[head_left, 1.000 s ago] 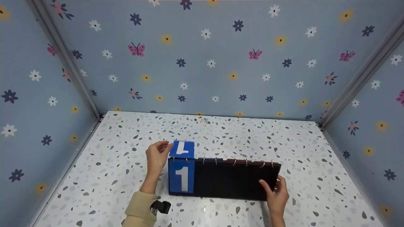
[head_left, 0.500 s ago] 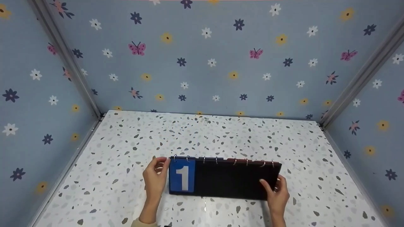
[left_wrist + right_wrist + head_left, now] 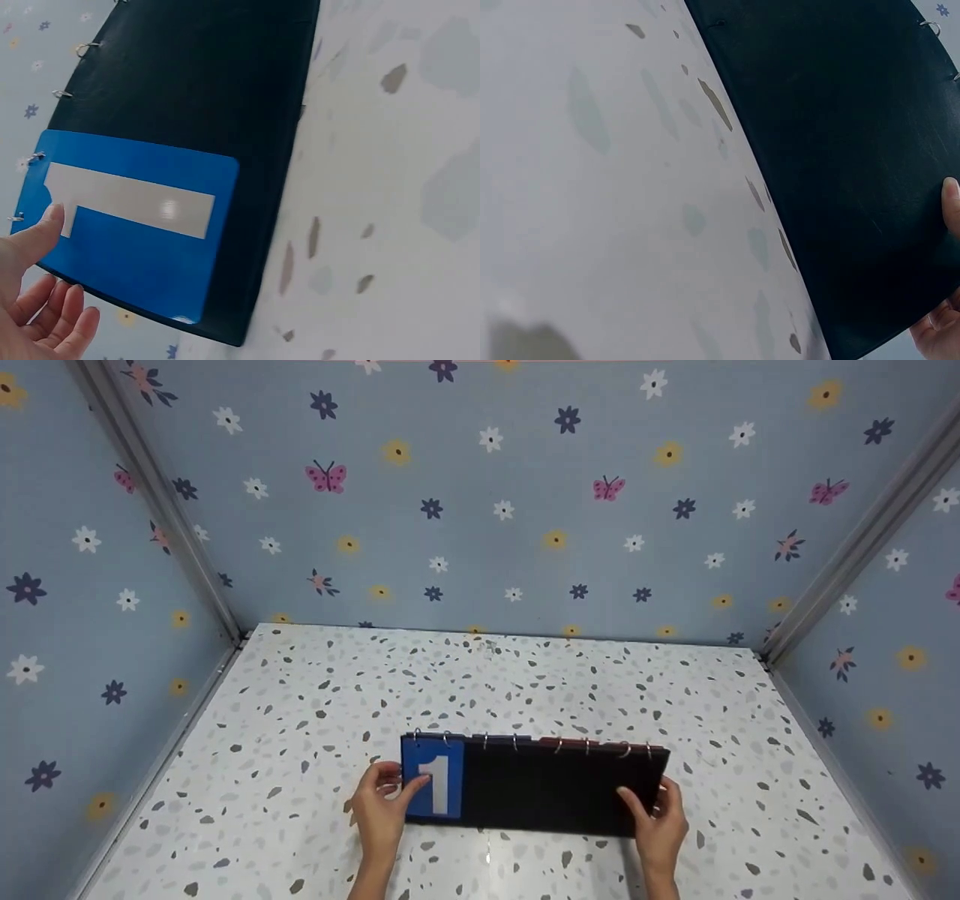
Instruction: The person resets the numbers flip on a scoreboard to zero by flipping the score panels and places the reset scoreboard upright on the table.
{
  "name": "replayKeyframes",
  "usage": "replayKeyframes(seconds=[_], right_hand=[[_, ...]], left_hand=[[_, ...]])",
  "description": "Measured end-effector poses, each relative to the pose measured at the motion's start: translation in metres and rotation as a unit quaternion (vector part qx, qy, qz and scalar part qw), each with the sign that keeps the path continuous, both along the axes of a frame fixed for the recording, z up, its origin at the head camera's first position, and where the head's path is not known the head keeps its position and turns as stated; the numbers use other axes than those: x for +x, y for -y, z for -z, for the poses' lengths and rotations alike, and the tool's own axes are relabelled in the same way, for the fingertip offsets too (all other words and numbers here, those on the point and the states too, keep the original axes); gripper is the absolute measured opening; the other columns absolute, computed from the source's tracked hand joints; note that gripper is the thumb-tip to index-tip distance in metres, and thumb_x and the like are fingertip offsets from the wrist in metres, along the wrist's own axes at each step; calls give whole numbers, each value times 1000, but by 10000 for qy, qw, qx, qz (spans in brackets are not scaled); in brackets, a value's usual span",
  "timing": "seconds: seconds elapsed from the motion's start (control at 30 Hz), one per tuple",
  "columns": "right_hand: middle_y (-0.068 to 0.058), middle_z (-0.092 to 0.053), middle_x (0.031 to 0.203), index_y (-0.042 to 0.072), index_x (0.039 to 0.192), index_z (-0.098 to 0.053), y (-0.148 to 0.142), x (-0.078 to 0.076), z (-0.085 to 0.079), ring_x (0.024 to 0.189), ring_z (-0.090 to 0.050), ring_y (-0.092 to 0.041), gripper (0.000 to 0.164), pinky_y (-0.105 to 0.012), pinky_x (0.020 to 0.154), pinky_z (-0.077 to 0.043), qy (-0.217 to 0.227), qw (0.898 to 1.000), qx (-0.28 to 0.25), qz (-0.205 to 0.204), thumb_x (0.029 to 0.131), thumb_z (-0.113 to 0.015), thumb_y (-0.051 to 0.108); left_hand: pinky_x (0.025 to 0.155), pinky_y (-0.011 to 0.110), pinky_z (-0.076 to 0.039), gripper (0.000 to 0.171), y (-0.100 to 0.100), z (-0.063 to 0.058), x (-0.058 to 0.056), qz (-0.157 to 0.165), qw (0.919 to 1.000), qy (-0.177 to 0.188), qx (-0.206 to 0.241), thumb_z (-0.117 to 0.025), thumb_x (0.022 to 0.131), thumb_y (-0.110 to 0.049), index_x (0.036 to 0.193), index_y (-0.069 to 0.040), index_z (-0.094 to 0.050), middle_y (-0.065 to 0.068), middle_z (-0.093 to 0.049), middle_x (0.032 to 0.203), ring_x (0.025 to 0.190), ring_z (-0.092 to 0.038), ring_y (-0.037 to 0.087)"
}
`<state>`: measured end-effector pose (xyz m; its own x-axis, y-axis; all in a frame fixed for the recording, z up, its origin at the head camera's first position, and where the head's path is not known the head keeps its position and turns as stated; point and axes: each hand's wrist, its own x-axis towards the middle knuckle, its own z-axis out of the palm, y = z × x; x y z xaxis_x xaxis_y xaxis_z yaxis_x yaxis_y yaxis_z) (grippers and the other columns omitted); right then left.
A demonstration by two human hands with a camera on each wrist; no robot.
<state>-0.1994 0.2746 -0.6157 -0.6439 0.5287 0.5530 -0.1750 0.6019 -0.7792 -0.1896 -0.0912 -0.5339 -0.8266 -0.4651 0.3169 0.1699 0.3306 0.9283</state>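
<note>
A black flip scoreboard [image 3: 555, 787] stands on the table, with metal rings along its top edge. A blue number card [image 3: 425, 802] with a white 1 hangs over its left end. My left hand [image 3: 380, 810] holds that end, thumb on the card and the other fingers behind the board; the left wrist view shows the thumb on the card [image 3: 135, 262] near the ringed edge. At the opposite end my right hand [image 3: 660, 829] grips the board, its thumb on the black face [image 3: 840, 150]. Dark blue and reddish card edges show behind the top; the back is hidden.
The speckled white table [image 3: 300, 735] extends around the scoreboard on all sides. A blue flowered panel [image 3: 495, 547] rises behind it, with similar panels at left and right joined by grey metal posts.
The blue card standing above the top edge has gone over to the back. My left hand has moved from the upper left corner down onto the board's left side. My right hand stays put.
</note>
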Motion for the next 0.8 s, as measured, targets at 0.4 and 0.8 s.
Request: replayKeyframes(seconds=[0.4,0.8], right_hand=[[3,-61,76,15,106,-57,0,-1,1,64,-55,-6,48,-12,54,-42,240,9996,-99,119,66,-81,26],[5,-62,74,15,104,-57,1,0,-2,62,-57,-5,46,-13,52,-43,-32,10000,-41,-26,66,-82,21]], left_hand=[[60,23,-46,22,7,10,-7,-261,9992,169,-270,-81,63,-9,74,-2,-63,4,-61,69,63,-56,15],[56,20,-44,19,12,-8,15,246,9970,275,-678,-76,70,-7,83,-3,-63,1,-64,68,60,-55,11]])
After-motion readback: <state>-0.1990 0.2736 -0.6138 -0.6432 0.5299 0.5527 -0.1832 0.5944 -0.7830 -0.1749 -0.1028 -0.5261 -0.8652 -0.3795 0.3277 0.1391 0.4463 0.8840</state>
